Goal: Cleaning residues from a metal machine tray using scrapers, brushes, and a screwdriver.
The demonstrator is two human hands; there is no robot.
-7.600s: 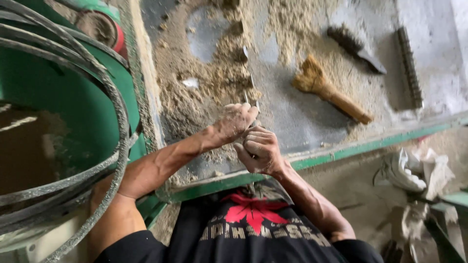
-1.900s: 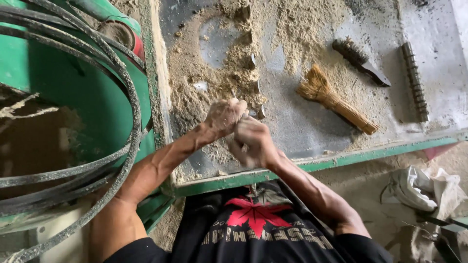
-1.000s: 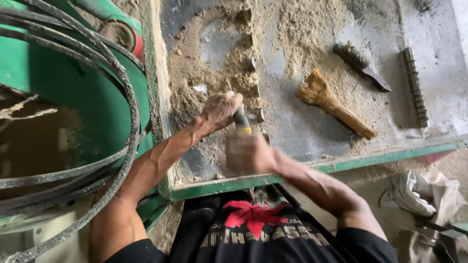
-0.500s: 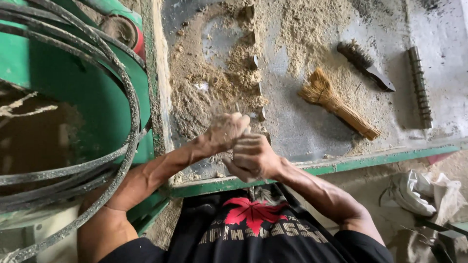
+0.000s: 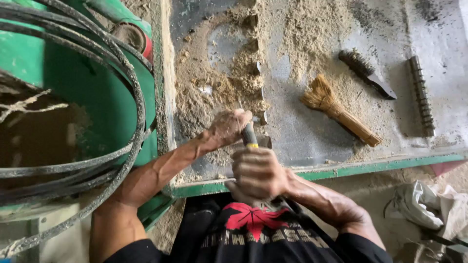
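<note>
Right hand [image 5: 257, 173] fisted tight around a dark tool handle with a yellow band [image 5: 250, 138]. Left hand [image 5: 228, 127] curled over the tool's far end, pressing it at the saw blade's teeth [image 5: 258, 92]. Blade lies on the sawdust-covered surface [image 5: 312, 141]. Straw brush [image 5: 339, 117], wire brush [image 5: 366, 74] and ribbed bar [image 5: 421, 95] lie to the right.

Sawdust-strewn metal table [image 5: 302, 136] bears straw brush [image 5: 339, 116], wire brush [image 5: 366, 74], ribbed rod [image 5: 421, 95].
</note>
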